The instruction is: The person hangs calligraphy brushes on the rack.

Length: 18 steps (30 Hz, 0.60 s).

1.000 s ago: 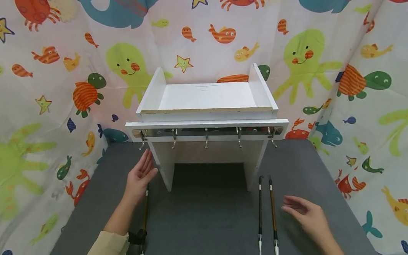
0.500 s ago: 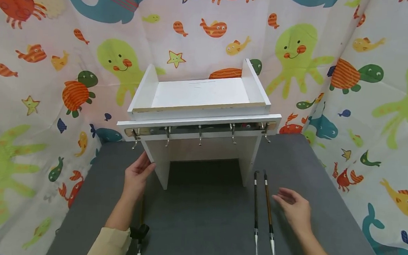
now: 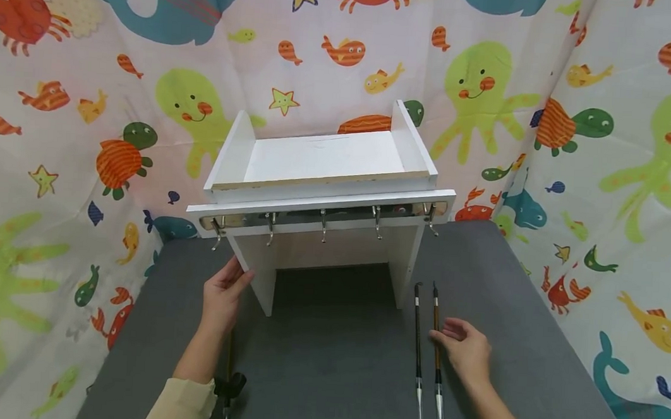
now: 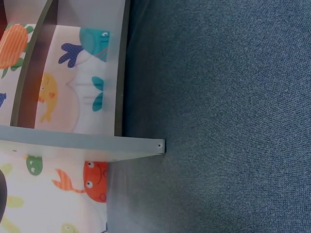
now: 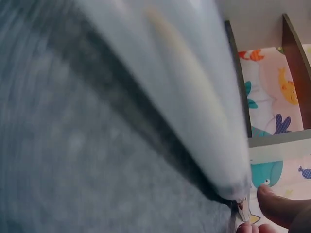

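A white shelf [image 3: 324,199] with a row of metal hooks [image 3: 323,225] on its front stands on the grey surface. My left hand [image 3: 221,298] holds the shelf's left side panel by its front edge, the thumb in front and the other fingers partly hidden behind. To the right lie two brushes, a dark one [image 3: 417,347] and a brown-handled one [image 3: 437,341]. Beside the brown-handled brush is my right hand [image 3: 467,352], its fingertips at the handle and the thumb apart from the fingers. In the right wrist view, that brush's pale bristles [image 5: 194,97] loom large and blurred.
Another brush [image 3: 230,353] lies on the left, partly hidden under my left wrist. Behind the shelf and along both sides hangs a curtain [image 3: 320,76] printed with sea animals. The grey cloth surface [image 3: 327,361] extends in front of the shelf.
My left hand has moved up against the side panel and taken hold of it. My right hand has come left to the brown-handled brush. The head view has shifted slightly.
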Motion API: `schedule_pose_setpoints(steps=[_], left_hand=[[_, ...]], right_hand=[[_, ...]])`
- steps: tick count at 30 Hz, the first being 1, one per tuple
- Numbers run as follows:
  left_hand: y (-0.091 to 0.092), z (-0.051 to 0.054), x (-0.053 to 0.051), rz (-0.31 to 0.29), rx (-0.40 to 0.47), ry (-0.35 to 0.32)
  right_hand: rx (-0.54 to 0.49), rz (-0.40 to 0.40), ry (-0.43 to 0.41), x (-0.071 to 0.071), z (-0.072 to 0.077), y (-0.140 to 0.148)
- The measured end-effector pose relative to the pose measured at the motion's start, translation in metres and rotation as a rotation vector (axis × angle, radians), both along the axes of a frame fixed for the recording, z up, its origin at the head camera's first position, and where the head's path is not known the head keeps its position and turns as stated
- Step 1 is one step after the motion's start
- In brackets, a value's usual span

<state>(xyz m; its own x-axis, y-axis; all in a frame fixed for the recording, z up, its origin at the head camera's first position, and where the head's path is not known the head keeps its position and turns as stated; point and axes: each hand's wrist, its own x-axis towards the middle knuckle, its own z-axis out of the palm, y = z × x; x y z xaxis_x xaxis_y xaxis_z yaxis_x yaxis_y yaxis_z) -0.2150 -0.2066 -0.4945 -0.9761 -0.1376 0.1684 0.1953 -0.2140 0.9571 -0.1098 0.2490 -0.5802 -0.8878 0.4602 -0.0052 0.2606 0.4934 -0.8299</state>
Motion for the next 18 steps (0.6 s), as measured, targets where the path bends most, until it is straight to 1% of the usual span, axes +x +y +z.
schedule_pose_setpoints(steps=[3,7,10,14,18], left_hand=[[0.0006,-0.0001,-0.0001,-0.002,0.019,0.013],[0.0001,-0.0009,-0.0006,-0.007,0.062,0.05],[-0.0012,-0.0013,-0.001,-0.014,0.064,0.061],[-0.0012,-0.0003,-0.0019,-0.022,0.045,0.054],[0.0008,0.0026,-0.0019,-0.01,0.051,0.033]], right_hand=[[0.02,0.014,-0.013,-0.0009,-0.0012,-0.0008],[0.059,0.042,-0.05,-0.0034,-0.0013,-0.003],[0.079,0.056,-0.066,-0.0048,-0.0001,-0.0047],[0.106,0.062,-0.064,-0.0062,0.0032,-0.0044],[0.121,0.075,-0.075,-0.0092,0.0056,-0.0009]])
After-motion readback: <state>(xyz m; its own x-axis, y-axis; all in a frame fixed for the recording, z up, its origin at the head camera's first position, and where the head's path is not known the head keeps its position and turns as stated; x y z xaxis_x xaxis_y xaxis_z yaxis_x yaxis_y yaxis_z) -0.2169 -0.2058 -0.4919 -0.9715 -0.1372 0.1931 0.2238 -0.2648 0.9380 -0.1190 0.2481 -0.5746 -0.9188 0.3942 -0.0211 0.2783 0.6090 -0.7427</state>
